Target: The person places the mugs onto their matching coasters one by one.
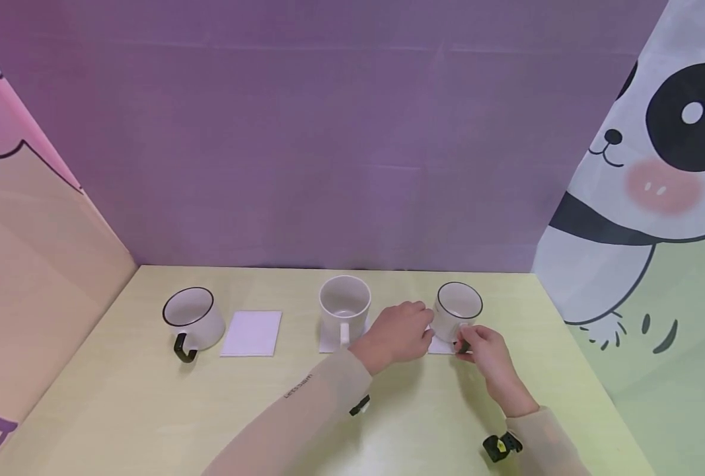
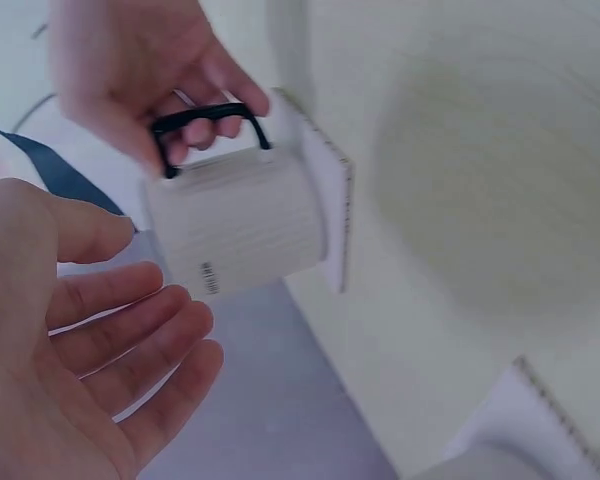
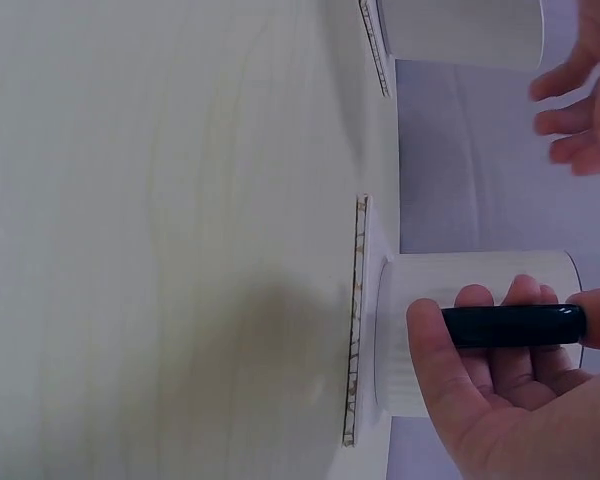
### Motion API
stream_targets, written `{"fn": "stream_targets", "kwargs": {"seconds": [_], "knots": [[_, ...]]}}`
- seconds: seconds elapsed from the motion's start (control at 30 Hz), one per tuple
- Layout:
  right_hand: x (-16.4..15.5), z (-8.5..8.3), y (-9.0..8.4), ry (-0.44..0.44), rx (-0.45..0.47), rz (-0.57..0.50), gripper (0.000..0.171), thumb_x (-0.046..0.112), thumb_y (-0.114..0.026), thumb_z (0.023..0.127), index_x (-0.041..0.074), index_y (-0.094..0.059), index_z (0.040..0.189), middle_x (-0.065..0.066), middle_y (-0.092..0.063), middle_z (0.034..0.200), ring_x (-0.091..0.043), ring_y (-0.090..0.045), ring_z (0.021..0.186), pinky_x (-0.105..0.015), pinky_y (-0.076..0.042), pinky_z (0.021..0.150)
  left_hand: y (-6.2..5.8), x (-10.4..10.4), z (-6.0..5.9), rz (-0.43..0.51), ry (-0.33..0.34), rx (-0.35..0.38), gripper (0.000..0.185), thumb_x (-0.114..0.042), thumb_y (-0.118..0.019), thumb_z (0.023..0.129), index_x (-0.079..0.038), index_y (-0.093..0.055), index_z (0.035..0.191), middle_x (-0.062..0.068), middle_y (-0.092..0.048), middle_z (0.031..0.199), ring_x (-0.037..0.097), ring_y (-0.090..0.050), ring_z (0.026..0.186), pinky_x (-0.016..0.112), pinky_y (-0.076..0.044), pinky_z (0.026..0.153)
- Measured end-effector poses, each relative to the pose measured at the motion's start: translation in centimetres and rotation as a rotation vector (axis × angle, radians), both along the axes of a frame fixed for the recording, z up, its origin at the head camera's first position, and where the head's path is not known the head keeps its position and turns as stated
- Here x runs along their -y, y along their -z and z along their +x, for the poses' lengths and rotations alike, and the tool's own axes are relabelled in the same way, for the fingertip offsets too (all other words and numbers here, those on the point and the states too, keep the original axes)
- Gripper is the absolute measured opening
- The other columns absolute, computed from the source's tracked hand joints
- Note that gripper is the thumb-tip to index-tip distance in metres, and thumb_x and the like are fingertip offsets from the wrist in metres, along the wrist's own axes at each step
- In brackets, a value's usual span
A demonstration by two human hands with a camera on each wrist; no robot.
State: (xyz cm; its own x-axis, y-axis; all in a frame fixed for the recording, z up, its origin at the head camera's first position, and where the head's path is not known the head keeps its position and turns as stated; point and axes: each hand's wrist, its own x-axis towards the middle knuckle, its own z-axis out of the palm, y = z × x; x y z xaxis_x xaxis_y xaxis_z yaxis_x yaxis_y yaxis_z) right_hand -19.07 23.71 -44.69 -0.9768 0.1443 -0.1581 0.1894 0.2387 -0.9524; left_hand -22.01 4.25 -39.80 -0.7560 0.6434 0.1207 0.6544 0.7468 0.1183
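A white mug with a dark rim (image 1: 447, 323) stands on a square white coaster (image 1: 439, 347) at the right of the table. My right hand (image 1: 490, 354) grips its black handle (image 3: 515, 326), with the fingers curled through the loop. To the left of this mug is my left hand (image 1: 398, 334); in the left wrist view its fingers (image 2: 130, 335) are spread and relaxed, close to the mug's side and holding nothing. Whether the left fingertips touch the mug I cannot tell.
An all-white mug (image 1: 344, 303) sits on another coaster (image 1: 328, 341) mid-table, behind my left forearm. Farther left lies a bare coaster (image 1: 251, 334), beside a dark-rimmed mug (image 1: 206, 330) standing directly on the table. A purple backdrop (image 1: 328, 132) rises behind the table's far edge.
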Motion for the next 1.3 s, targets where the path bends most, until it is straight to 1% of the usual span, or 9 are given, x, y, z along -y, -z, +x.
{"fn": "stream_targets", "kwargs": {"seconds": [0.23,0.47,0.57,0.63,0.8,0.9,1.0,1.13,1.3], "knots": [[-0.3,-0.1,0.1,0.009,-0.003,0.021,0.032,0.016,-0.043,0.108,-0.011,-0.058,0.102,-0.008,-0.058,0.087,-0.019,-0.055,0.086,-0.037,-0.058,0.084,-2.3,1.5,1.6,0.001,0.046,-0.078,0.016,-0.026,-0.058,0.100,-0.014,-0.066,0.094,-0.004,-0.056,0.085,0.015,-0.054,0.075,0.027,-0.046,0.059],[-0.5,-0.1,0.1,0.017,0.005,0.025,0.030,0.014,-0.043,0.108,-0.011,-0.058,0.100,-0.008,-0.058,0.087,-0.018,-0.055,0.084,-0.036,-0.058,0.082,-3.9,3.5,2.9,0.074,0.071,-0.134,0.018,-0.024,-0.061,0.100,-0.013,-0.062,0.086,-0.004,-0.051,0.077,0.015,-0.053,0.071,0.026,-0.044,0.060],[-0.6,0.0,0.0,0.016,0.007,0.026,0.029,0.014,-0.043,0.108,-0.011,-0.058,0.100,-0.008,-0.058,0.087,-0.018,-0.055,0.084,-0.035,-0.058,0.082,-4.2,4.6,3.2,0.131,0.067,-0.140,0.018,-0.022,-0.061,0.100,-0.013,-0.062,0.085,-0.005,-0.049,0.076,0.015,-0.050,0.070,0.024,-0.042,0.058],[-0.7,0.0,0.1,0.013,0.006,0.029,0.029,0.013,-0.043,0.108,-0.011,-0.058,0.099,-0.008,-0.058,0.087,-0.018,-0.055,0.084,-0.035,-0.058,0.082,-4.3,5.3,3.5,0.169,0.064,-0.163,0.017,-0.021,-0.062,0.099,-0.013,-0.062,0.084,-0.005,-0.049,0.075,0.014,-0.050,0.069,0.023,-0.041,0.056],[-0.7,0.0,0.0,0.013,0.004,0.025,0.028,0.012,-0.043,0.107,-0.011,-0.058,0.098,-0.008,-0.058,0.086,-0.018,-0.056,0.084,-0.036,-0.059,0.082,-4.6,7.4,4.3,0.226,0.072,-0.284,0.017,-0.016,-0.067,0.096,-0.012,-0.061,0.080,-0.003,-0.051,0.075,0.014,-0.051,0.067,0.026,-0.044,0.055],[-0.7,0.0,-0.1,0.008,0.007,0.021,0.028,0.012,-0.043,0.107,-0.011,-0.058,0.099,-0.008,-0.058,0.087,-0.018,-0.056,0.084,-0.036,-0.058,0.083,-4.5,8.9,4.7,0.241,0.070,-0.342,0.019,-0.015,-0.069,0.093,-0.012,-0.058,0.078,-0.003,-0.050,0.075,0.016,-0.051,0.067,0.029,-0.047,0.056],[-0.6,-0.1,-0.1,0.002,0.015,0.021,0.028,0.013,-0.043,0.107,-0.011,-0.058,0.101,-0.008,-0.058,0.088,-0.017,-0.057,0.084,-0.036,-0.058,0.085,-4.0,10.4,4.9,0.245,0.054,-0.381,0.019,-0.014,-0.071,0.091,-0.012,-0.057,0.078,-0.002,-0.050,0.077,0.017,-0.049,0.066,0.031,-0.047,0.056],[-0.5,-0.3,-0.1,-0.006,0.017,0.018,0.028,0.012,-0.043,0.106,-0.011,-0.058,0.101,-0.009,-0.058,0.088,-0.018,-0.058,0.083,-0.037,-0.058,0.086,-3.6,12.9,4.7,0.232,0.025,-0.436,0.016,-0.012,-0.071,0.090,-0.010,-0.059,0.081,0.002,-0.055,0.082,0.019,-0.050,0.066,0.032,-0.046,0.057],[-0.3,-0.4,0.0,-0.017,0.021,0.027,0.029,0.013,-0.042,0.106,-0.011,-0.057,0.102,-0.010,-0.058,0.090,-0.018,-0.058,0.084,-0.038,-0.058,0.086,-3.7,16.2,4.4,0.218,-0.027,-0.483,0.008,-0.009,-0.072,0.087,-0.006,-0.065,0.086,0.005,-0.062,0.087,0.022,-0.057,0.071,0.033,-0.048,0.059]]}}
